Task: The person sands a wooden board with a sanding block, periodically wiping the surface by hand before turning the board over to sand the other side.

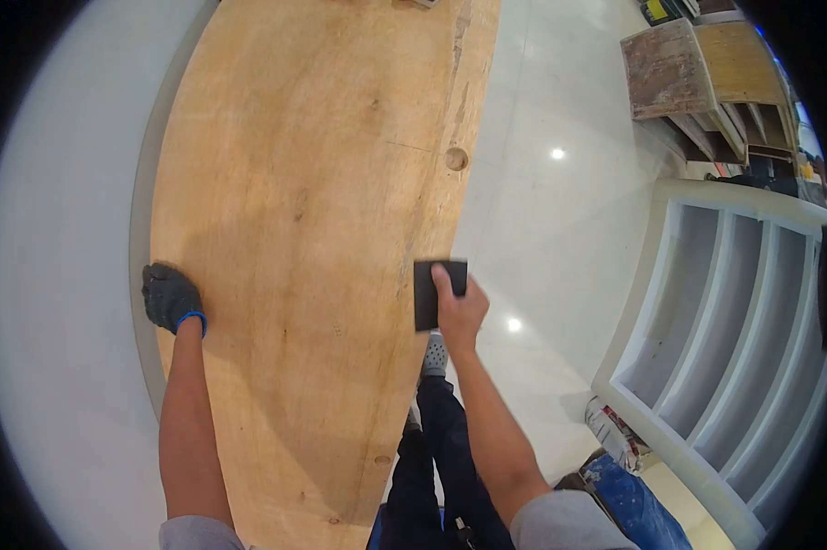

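A large wooden panel (pixel 276 247), like plywood with knots and a rough strip along its right side, stretches away in front of me. My left hand (pixel 172 298), in a dark grey glove with a blue cuff, curls its fingers over the panel's left edge. Bare, my right hand (pixel 461 307) grips a flat black rectangle (pixel 426 298) that looks like sandpaper, thumb on top. That piece is at the panel's right edge, partly beyond it. Whether its underside touches the wood cannot be made out.
A round recess (pixel 457 159) sits near the panel's right edge. To the right, a white shelf unit (pixel 753 321) with several compartments rests on the shiny floor (pixel 560 229). Wooden boxes (pixel 675 69) stand behind it. A blue bag (pixel 629 500) lies nearby; my legs (pixel 446 440) are below.
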A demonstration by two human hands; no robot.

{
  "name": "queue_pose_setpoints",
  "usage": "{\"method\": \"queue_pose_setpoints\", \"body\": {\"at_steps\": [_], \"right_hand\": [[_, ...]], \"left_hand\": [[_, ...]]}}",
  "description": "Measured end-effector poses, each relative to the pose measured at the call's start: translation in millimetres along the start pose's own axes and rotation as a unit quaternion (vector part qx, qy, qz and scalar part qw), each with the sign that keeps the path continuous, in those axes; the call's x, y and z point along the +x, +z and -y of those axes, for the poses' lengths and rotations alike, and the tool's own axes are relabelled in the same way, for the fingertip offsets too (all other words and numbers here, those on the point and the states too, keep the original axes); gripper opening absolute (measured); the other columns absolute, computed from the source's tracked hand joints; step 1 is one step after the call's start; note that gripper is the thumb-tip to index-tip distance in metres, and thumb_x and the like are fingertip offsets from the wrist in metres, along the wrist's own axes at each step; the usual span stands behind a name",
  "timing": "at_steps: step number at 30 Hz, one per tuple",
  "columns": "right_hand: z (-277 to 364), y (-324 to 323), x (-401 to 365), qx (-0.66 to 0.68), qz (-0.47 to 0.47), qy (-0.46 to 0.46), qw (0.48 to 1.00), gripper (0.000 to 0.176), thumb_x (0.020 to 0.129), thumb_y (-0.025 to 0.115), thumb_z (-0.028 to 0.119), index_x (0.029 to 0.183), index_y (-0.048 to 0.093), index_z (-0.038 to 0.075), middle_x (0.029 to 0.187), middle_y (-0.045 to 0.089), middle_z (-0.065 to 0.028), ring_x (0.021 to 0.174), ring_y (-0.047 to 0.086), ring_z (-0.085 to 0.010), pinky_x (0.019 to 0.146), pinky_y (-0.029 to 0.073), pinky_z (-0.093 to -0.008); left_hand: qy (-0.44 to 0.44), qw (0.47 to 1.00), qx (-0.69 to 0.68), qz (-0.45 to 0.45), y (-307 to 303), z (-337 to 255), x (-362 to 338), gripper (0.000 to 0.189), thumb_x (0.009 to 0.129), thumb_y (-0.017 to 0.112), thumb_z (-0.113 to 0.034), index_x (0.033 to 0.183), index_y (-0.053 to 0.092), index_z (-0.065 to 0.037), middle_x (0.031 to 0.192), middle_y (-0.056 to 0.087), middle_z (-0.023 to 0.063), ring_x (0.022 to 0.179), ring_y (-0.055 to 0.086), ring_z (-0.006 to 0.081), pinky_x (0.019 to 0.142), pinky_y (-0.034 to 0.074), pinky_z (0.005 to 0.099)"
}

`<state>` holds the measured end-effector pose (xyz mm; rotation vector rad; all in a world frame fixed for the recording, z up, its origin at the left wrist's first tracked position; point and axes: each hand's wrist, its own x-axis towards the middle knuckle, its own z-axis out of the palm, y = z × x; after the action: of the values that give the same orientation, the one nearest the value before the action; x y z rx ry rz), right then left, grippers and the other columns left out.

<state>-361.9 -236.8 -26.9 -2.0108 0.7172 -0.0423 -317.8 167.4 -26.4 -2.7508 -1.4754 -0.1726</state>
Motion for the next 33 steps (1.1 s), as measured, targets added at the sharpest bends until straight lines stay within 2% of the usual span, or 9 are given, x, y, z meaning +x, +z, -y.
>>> {"method": "queue_pose_setpoints", "body": {"at_steps": [4,6,14,16,19,20,23,29,33], "right_hand": [[33.2,24.1,107.7,-0.020,-0.030,-0.055,0.998,0.049,0.080,0.071,0.043,0.071,0.064,-0.005,0.062,0.062,-0.0140,0.057,0.056,-0.0194,0.058,0.045,-0.0365],[50.8,28.5,136.6,-0.007,-0.019,-0.005,1.000,0.049,0.082,0.070,0.044,0.071,0.063,-0.004,0.063,0.063,-0.0127,0.058,0.055,-0.0181,0.058,0.045,-0.0365],[-18.9,-3.5,1.2,-0.064,0.002,-0.051,0.997,0.036,0.083,0.071,0.033,0.092,0.070,-0.001,0.081,0.070,-0.0156,0.078,0.068,-0.0201,0.076,0.050,-0.0329],[9.3,2.6,52.9,-0.046,0.017,-0.030,0.998,0.039,0.083,0.070,0.038,0.085,0.070,-0.001,0.076,0.069,-0.0144,0.071,0.066,-0.0213,0.068,0.050,-0.0347],[33.4,15.8,96.9,-0.056,-0.008,-0.056,0.997,0.054,0.079,0.071,0.048,0.069,0.061,-0.004,0.062,0.062,-0.0139,0.053,0.053,-0.0207,0.056,0.045,-0.0354],[27.9,16.1,90.4,0.006,-0.009,-0.032,0.999,0.054,0.079,0.071,0.048,0.072,0.063,-0.004,0.064,0.063,-0.0140,0.055,0.056,-0.0213,0.057,0.046,-0.0356],[-9.0,9.0,30.6,-0.025,-0.036,-0.044,0.998,0.050,0.080,0.071,0.046,0.076,0.065,-0.004,0.067,0.065,-0.0140,0.060,0.060,-0.0227,0.060,0.047,-0.0358],[-75.9,-25.1,-214.8,0.012,0.007,0.094,0.995,0.032,0.082,0.073,0.029,0.090,0.067,-0.001,0.079,0.069,-0.0132,0.071,0.066,-0.0203,0.070,0.050,-0.0322],[-88.9,-24.0,-212.4,-0.053,-0.028,0.067,0.996,0.027,0.082,0.074,0.023,0.090,0.068,-0.002,0.079,0.070,-0.0106,0.073,0.064,-0.0130,0.070,0.050,-0.0295]], "left_hand": [[0.011,1.000,-0.010,-0.024,8.9,8.0,4.0,0.050,0.097,0.030,-0.040,0.116,0.061,-0.006,0.113,0.063,0.0190,0.106,0.058,0.0375,0.091,0.044,0.0463],[0.016,1.000,0.001,-0.013,14.9,15.0,9.3,0.051,0.097,0.030,-0.040,0.122,0.058,-0.005,0.116,0.062,0.0192,0.108,0.057,0.0377,0.093,0.043,0.0457],[0.016,1.000,-0.015,-0.022,11.8,9.3,6.8,0.049,0.097,0.032,-0.038,0.121,0.058,-0.005,0.119,0.061,0.0174,0.110,0.056,0.0359,0.093,0.043,0.0461],[0.001,0.999,0.036,0.029,10.5,10.6,7.3,0.045,0.097,0.032,-0.038,0.117,0.060,-0.009,0.115,0.063,0.0163,0.107,0.058,0.0355,0.089,0.044,0.0468],[-0.013,0.998,0.067,0.017,28.3,22.1,16.8,0.046,0.095,0.031,-0.041,0.112,0.061,-0.011,0.110,0.064,0.0166,0.102,0.060,0.0367,0.085,0.046,0.0487],[-0.018,0.998,0.062,0.017,23.4,18.0,13.6,0.048,0.094,0.030,-0.042,0.113,0.061,-0.012,0.112,0.063,0.0162,0.103,0.060,0.0365,0.087,0.046,0.0487],[-0.033,0.999,0.036,0.010,18.1,10.3,10.9,0.049,0.094,0.028,-0.043,0.116,0.059,-0.012,0.116,0.062,0.0151,0.107,0.058,0.0353,0.092,0.042,0.0492],[0.004,0.998,0.043,0.055,30.8,18.6,30.8,0.048,0.094,0.030,-0.041,0.125,0.054,-0.012,0.126,0.056,0.0130,0.117,0.053,0.0325,0.097,0.038,0.0498],[0.028,0.997,0.059,0.052,42.6,20.3,43.2,0.049,0.093,0.031,-0.042,0.129,0.052,-0.014,0.130,0.053,0.0124,0.119,0.051,0.0337,0.098,0.037,0.0500]]}}
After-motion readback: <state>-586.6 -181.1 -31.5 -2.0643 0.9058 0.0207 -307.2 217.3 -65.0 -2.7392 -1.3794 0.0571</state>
